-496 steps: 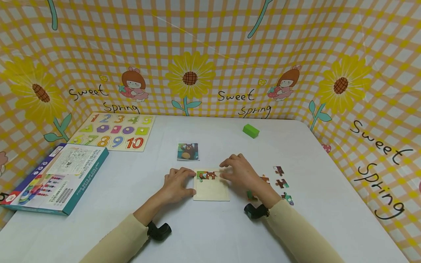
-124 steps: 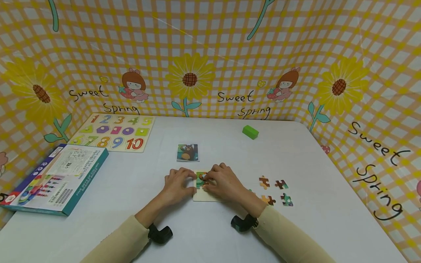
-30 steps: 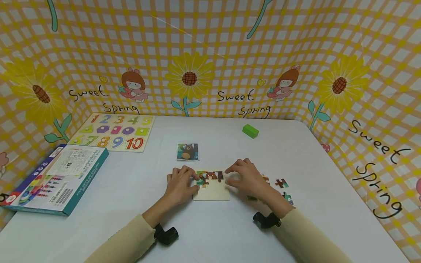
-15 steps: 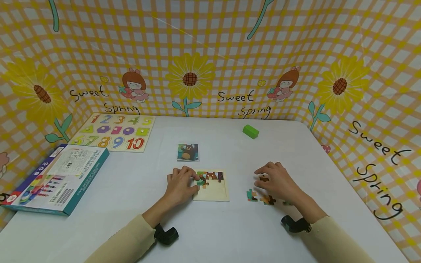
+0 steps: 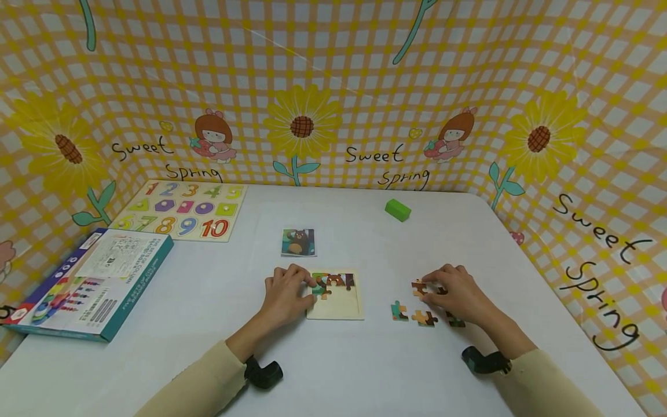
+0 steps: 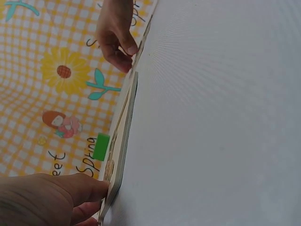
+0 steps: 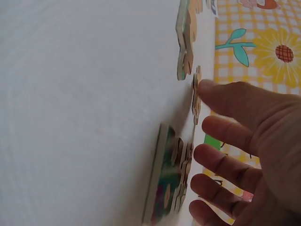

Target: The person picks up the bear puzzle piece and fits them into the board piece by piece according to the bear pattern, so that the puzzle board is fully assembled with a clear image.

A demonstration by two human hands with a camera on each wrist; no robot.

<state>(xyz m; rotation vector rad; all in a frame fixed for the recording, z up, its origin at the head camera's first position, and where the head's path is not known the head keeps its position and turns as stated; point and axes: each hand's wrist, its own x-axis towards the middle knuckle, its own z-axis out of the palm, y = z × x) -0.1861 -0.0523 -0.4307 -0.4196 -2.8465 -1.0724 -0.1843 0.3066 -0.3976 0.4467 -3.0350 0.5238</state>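
**Left hand (image 5: 288,294) on the tray (image 5: 341,307), right hand (image 5: 458,296) at a piece (image 5: 418,288)**

The wooden tray lies flat at the middle of the white counter (image 5: 333,365). Joined pieces (image 5: 333,280) fill its far side and part of its left; the near part is bare wood. The left hand is at the tray's left rim, thumb and fingers bent and touching it; whether they grip the rim or only press on it, the pictures do not show.

Well to the right, the right hand has its thumb and index finger at the right side of a brown piece, the two tips set apart. The thumb seems to touch it, but whether the fingers pinch it cannot be told. The other fingers curve loosely.

Four more loose pieces lie about this hand: a teal piece (image 5: 399,311) to the near left, an orange piece (image 5: 420,316) just nearer, a green piece (image 5: 456,321) to the near right, partly hidden, and a dark piece (image 5: 442,291), mostly covered by the fingers.

Beyond the tray, slightly left, is a bear card (image 5: 298,243). A green block (image 5: 398,209) sits far right of it. At the far left are a number board (image 5: 174,195) and, nearer, a box (image 5: 112,258).
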